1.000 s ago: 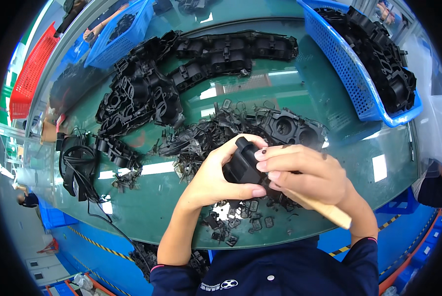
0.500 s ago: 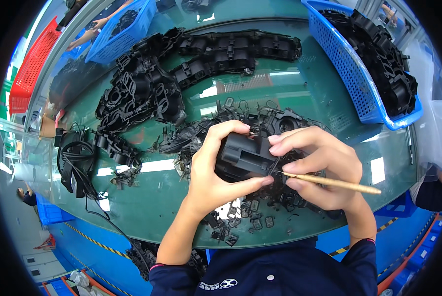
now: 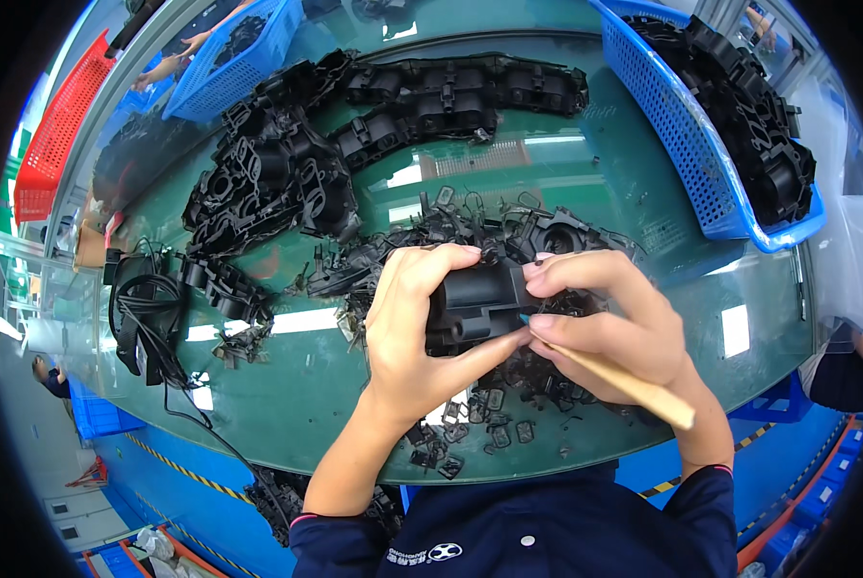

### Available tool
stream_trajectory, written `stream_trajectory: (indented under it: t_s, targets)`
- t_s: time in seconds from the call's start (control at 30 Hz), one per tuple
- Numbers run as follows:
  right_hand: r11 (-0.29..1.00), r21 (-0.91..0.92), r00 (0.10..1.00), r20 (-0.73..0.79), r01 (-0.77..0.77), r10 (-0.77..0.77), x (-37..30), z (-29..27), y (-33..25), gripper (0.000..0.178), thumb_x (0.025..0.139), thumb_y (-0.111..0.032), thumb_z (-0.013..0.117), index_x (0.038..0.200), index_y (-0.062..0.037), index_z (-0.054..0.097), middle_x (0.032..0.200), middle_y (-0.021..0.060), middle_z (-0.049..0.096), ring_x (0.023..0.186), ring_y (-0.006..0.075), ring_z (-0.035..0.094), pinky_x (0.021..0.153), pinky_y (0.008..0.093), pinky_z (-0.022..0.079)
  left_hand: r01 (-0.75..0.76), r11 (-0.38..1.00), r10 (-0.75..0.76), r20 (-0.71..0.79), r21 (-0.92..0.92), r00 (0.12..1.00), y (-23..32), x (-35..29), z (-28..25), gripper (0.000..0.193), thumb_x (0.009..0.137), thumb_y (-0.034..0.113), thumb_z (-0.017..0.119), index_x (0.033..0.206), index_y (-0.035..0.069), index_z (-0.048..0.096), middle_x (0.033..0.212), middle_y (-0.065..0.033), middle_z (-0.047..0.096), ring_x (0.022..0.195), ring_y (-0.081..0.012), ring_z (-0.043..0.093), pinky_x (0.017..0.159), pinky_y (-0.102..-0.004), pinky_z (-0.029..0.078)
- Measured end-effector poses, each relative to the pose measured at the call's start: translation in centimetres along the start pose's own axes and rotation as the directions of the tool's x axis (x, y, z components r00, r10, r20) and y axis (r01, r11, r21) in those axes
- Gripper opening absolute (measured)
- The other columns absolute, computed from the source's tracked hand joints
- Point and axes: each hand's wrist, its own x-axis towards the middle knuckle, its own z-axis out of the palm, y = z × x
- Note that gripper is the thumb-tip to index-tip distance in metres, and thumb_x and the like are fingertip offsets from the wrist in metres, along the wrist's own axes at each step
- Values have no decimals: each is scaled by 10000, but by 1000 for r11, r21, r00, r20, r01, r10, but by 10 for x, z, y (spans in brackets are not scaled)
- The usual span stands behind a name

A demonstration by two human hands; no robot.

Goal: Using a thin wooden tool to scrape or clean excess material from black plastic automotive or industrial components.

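Note:
A black moulded plastic part [image 3: 479, 299], boxy with a ribbed and stepped face, is gripped in my left hand [image 3: 404, 332]. Thumb and fingers wrap its left side, the thumb along the lower edge. My right hand [image 3: 624, 328] pinches a slim tool with a tan wooden handle [image 3: 634, 385], whose rear end slants down to the right. Its working tip lies hidden behind my fingers at the part's right edge, where a small teal spot shows. Those right fingertips also touch the part. Beneath both hands spreads a heap of small black plastic scraps [image 3: 494, 409].
Larger black moulded parts [image 3: 267, 183] are piled at the back left of the green table [image 3: 306, 424]. A blue basket [image 3: 682, 144] full of black parts stands at the back right. Coiled black cable [image 3: 152, 308] lies at the left edge. Another person's hand [image 3: 166, 67] shows far left.
The tool's rear end has swung downward and toward me, and my right fingers have closed in on the part's edge. The part has turned slightly in my left hand.

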Motion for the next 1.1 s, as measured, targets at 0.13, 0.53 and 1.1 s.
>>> stream_trajectory:
  t_s: [0.13, 0.53, 1.1]
  targets:
    - [939, -269, 976, 36, 215, -213, 0, 3, 1, 110, 696, -1, 644, 791, 18, 591, 981, 160, 596, 875, 308, 617, 837, 447, 510, 116, 993, -116, -21, -10, 993, 1, -7, 4, 638, 536, 92, 822, 1087, 1, 514, 959, -129, 574, 816, -260, 583, 723, -331, 477]
    - [990, -107, 983, -147, 95, -110, -16, 22, 8, 125, 729, 44, 638, 818, 52, 551, 950, 193, 628, 913, 357, 630, 842, 465, 515, 246, 969, -246, -46, 0, 968, 5, -15, 14, 636, 553, 124, 837, 1079, -1, 502, 968, -131, 559, 859, -251, 576, 756, -328, 475]
    - [739, 532, 815, -146, -413, 561, 1, -1, -5, 93, 831, 23, 581, 923, 39, 588, 766, 95, 635, 660, 130, 646, 559, 228, 512, 508, 712, -538, 88, -485, 838, 6, -11, 7, 693, 625, 180, 824, 1159, 53, 400, 1038, -101, 530, 922, -169, 571, 818, -302, 473]
